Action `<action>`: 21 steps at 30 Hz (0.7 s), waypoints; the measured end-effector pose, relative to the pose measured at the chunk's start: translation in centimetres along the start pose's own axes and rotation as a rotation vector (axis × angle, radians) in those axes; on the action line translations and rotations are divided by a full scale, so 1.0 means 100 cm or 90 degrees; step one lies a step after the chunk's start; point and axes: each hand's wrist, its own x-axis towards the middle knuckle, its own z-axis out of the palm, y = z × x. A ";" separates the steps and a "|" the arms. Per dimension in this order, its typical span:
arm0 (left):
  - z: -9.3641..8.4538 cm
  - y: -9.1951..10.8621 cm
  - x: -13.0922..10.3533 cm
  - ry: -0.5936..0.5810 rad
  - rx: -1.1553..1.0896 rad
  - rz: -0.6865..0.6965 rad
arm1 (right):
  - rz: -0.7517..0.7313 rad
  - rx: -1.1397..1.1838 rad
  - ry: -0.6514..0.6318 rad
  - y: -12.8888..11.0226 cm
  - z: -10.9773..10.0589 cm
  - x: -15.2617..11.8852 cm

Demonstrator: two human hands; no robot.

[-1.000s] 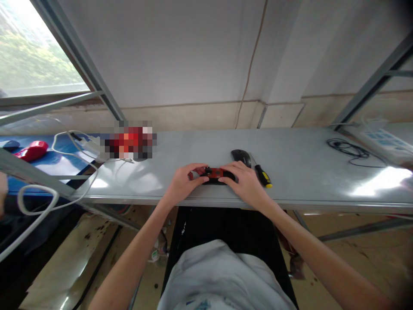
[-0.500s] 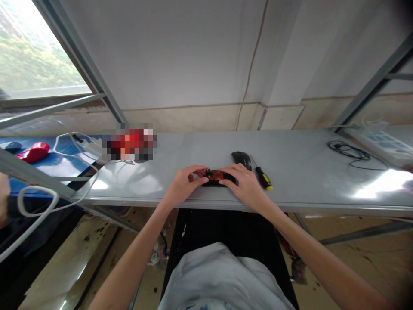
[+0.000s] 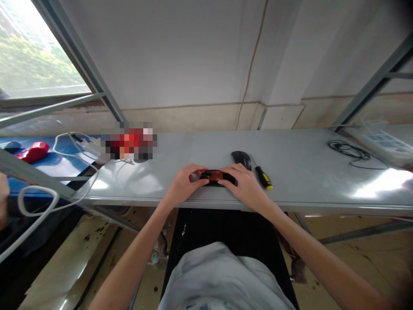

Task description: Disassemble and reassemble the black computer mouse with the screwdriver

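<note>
An opened black device with a reddish-orange board (image 3: 217, 175) lies near the front edge of the grey table, between my hands. My left hand (image 3: 185, 181) grips its left end between thumb and fingers. Around the right end are the fingers and thumb of my right hand (image 3: 243, 181). Just behind my right hand rests a black mouse-shaped cover (image 3: 241, 159). To its right lies a screwdriver (image 3: 263, 178) with a black and yellow handle, its shaft pointing toward the wall. The fingers partly hide the device's ends.
The grey table (image 3: 303, 172) runs along the wall. A coiled black cable (image 3: 348, 150) and a power strip (image 3: 387, 144) are at the right. White cable (image 3: 38, 213), a red mouse (image 3: 35, 151) on a blue surface and a pixelated red item (image 3: 132, 144) are at the left.
The fingers of my left hand have shifted slightly on the left end of the device, and the reddish piece seen there earlier no longer shows. My right hand has stayed in place.
</note>
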 end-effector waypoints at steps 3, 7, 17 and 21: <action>0.000 -0.001 0.001 -0.009 0.007 0.007 | 0.001 0.000 -0.004 0.000 0.000 0.000; 0.001 0.000 0.001 -0.016 0.011 0.007 | 0.003 0.000 -0.010 0.000 0.000 0.000; 0.001 -0.001 0.000 0.001 0.021 0.009 | 0.003 0.000 -0.022 0.001 0.000 -0.001; 0.001 -0.002 0.001 0.002 0.019 0.021 | 0.000 -0.002 -0.025 0.001 0.001 -0.001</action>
